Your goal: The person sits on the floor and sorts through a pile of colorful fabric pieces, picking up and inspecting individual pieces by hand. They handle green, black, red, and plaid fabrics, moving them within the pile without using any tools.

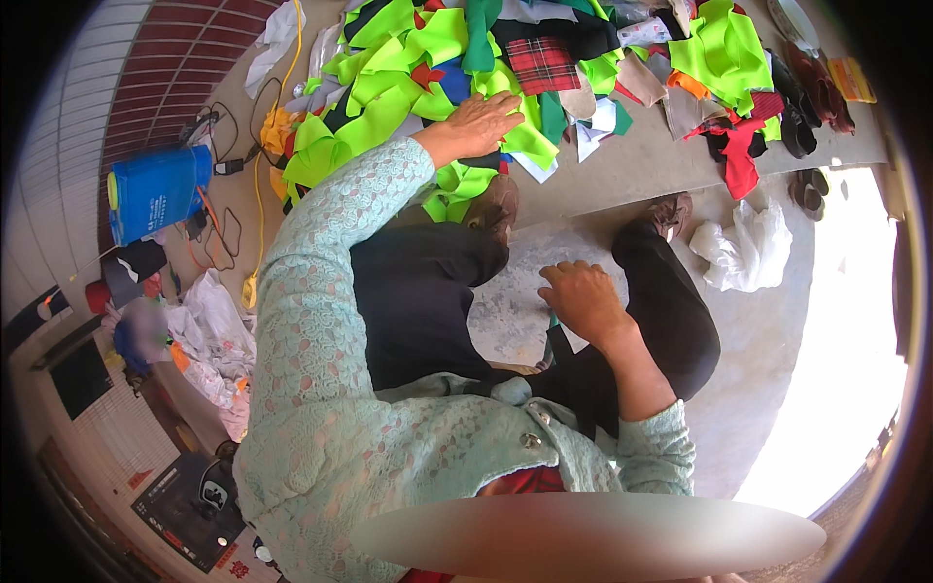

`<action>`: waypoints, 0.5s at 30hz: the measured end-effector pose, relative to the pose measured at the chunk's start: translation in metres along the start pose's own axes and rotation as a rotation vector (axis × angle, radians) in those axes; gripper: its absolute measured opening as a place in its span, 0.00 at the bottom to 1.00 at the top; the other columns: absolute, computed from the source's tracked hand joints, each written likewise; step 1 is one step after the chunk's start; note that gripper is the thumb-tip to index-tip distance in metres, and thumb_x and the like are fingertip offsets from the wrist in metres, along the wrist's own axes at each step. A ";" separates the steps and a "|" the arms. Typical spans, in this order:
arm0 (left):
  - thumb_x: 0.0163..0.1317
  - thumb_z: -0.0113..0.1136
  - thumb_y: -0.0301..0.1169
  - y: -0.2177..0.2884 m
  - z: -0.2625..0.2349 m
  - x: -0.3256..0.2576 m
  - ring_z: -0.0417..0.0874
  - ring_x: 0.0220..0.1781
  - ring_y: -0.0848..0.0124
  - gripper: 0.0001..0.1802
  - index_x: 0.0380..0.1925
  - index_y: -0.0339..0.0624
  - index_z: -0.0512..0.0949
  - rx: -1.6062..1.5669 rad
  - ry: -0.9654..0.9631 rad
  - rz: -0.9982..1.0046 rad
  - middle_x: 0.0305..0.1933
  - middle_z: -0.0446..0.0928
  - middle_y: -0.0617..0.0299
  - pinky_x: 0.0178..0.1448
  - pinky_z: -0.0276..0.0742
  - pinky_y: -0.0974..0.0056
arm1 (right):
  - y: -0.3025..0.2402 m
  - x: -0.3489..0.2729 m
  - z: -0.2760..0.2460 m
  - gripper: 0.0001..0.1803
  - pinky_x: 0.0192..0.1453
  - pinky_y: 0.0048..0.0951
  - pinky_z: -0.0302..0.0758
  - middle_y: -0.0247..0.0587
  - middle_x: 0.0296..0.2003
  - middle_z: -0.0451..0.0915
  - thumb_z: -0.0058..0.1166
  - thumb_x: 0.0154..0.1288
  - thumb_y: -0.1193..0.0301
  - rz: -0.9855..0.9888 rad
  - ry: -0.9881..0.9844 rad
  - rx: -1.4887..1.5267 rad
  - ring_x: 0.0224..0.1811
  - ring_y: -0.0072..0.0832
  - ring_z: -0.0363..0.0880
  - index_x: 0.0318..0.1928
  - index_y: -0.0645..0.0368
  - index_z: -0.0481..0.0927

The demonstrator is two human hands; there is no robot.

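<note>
The left hand point(476, 126) is lying, fingers outstretched, over lime-green cloth scraps point(389, 97); whether they are gripping any, I cannot tell. A red plaid piece point(542, 65) is lying just ahead of those fingertips. The right hand point(586, 301) is hovering above the floor point(510, 301), fingers bent, their grip hidden.

Grey floor point(671, 165) is running through the middle, a long edge line crossing it; I'm not making out seam vs step. Dark red tiles point(180, 73) are lining the upper left, white tiles point(73, 107) sitting alongside. Harsh white light point(841, 379) is blowing out the right side. Dark panel point(167, 497) is showing lower left, type unclear.
</note>
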State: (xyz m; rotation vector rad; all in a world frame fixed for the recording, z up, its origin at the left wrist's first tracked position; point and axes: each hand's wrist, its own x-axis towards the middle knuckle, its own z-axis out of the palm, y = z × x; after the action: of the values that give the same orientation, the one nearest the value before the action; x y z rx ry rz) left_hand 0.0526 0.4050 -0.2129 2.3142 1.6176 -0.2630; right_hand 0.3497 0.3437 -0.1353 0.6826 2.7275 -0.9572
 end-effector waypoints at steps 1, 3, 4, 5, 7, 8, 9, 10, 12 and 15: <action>0.42 0.65 0.28 -0.002 -0.006 0.003 0.57 0.67 0.59 0.34 0.54 0.43 0.67 0.014 0.006 -0.006 0.64 0.58 0.53 0.55 0.67 0.52 | 0.002 -0.002 0.000 0.10 0.41 0.38 0.72 0.40 0.29 0.77 0.55 0.55 0.63 0.004 0.014 0.006 0.35 0.38 0.77 0.31 0.57 0.76; 0.42 0.65 0.28 -0.009 -0.015 0.014 0.57 0.67 0.59 0.34 0.54 0.43 0.67 0.043 0.027 -0.016 0.64 0.58 0.53 0.55 0.67 0.52 | 0.008 -0.007 0.001 0.10 0.41 0.38 0.72 0.40 0.28 0.77 0.56 0.54 0.63 0.014 0.045 0.010 0.35 0.38 0.77 0.31 0.56 0.76; 0.42 0.64 0.28 -0.014 -0.018 0.019 0.57 0.67 0.58 0.34 0.54 0.42 0.67 0.048 0.073 -0.028 0.64 0.58 0.53 0.55 0.67 0.50 | 0.009 -0.008 -0.001 0.11 0.40 0.38 0.72 0.40 0.28 0.77 0.56 0.54 0.63 0.022 0.045 0.008 0.35 0.38 0.77 0.32 0.56 0.76; 0.42 0.64 0.28 -0.019 -0.016 0.028 0.58 0.66 0.58 0.34 0.54 0.42 0.67 0.079 0.125 -0.052 0.65 0.58 0.53 0.55 0.67 0.50 | 0.010 -0.009 -0.001 0.11 0.40 0.38 0.72 0.39 0.28 0.77 0.56 0.54 0.63 0.031 0.042 0.005 0.35 0.38 0.77 0.32 0.56 0.76; 0.42 0.64 0.27 -0.030 -0.013 0.048 0.58 0.66 0.57 0.34 0.54 0.40 0.66 0.144 0.227 -0.100 0.65 0.57 0.52 0.55 0.66 0.50 | 0.013 -0.012 -0.002 0.11 0.40 0.38 0.72 0.39 0.28 0.77 0.56 0.53 0.63 0.034 0.044 0.031 0.34 0.38 0.77 0.33 0.56 0.75; 0.45 0.59 0.25 -0.029 -0.023 0.064 0.58 0.66 0.58 0.31 0.54 0.39 0.65 0.117 0.254 -0.114 0.65 0.57 0.53 0.56 0.65 0.50 | 0.015 -0.014 0.000 0.11 0.39 0.38 0.72 0.39 0.28 0.77 0.57 0.53 0.63 0.043 0.052 0.058 0.34 0.38 0.77 0.34 0.56 0.75; 0.47 0.57 0.24 -0.030 -0.020 0.080 0.58 0.66 0.58 0.30 0.55 0.39 0.65 0.135 0.303 -0.125 0.65 0.57 0.53 0.57 0.65 0.50 | 0.018 -0.016 0.001 0.12 0.39 0.38 0.72 0.39 0.28 0.77 0.57 0.53 0.63 0.039 0.053 0.082 0.34 0.37 0.77 0.34 0.56 0.75; 0.48 0.55 0.24 -0.031 -0.019 0.097 0.58 0.66 0.59 0.29 0.55 0.40 0.65 0.153 0.353 -0.138 0.66 0.56 0.53 0.57 0.64 0.50 | 0.021 -0.019 0.003 0.12 0.39 0.38 0.72 0.40 0.28 0.77 0.57 0.53 0.64 0.052 0.050 0.086 0.34 0.37 0.77 0.36 0.55 0.75; 0.53 0.49 0.22 -0.027 -0.017 0.137 0.57 0.67 0.60 0.27 0.57 0.41 0.64 0.164 0.448 -0.146 0.67 0.55 0.55 0.60 0.62 0.52 | 0.029 -0.025 0.009 0.13 0.39 0.39 0.72 0.40 0.28 0.78 0.57 0.53 0.64 0.112 0.037 0.106 0.34 0.38 0.77 0.38 0.55 0.75; 0.57 0.45 0.24 -0.017 -0.020 0.189 0.50 0.71 0.64 0.28 0.61 0.47 0.60 0.287 0.493 -0.107 0.70 0.50 0.62 0.62 0.57 0.47 | 0.040 -0.033 0.013 0.14 0.40 0.39 0.72 0.40 0.28 0.78 0.56 0.53 0.64 0.206 0.004 0.151 0.34 0.38 0.77 0.39 0.55 0.76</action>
State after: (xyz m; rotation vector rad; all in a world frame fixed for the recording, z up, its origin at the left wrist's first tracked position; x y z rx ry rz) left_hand 0.1023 0.5843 -0.2566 2.6621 2.0527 0.0691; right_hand 0.3975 0.3510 -0.1573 0.9712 2.5441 -1.1178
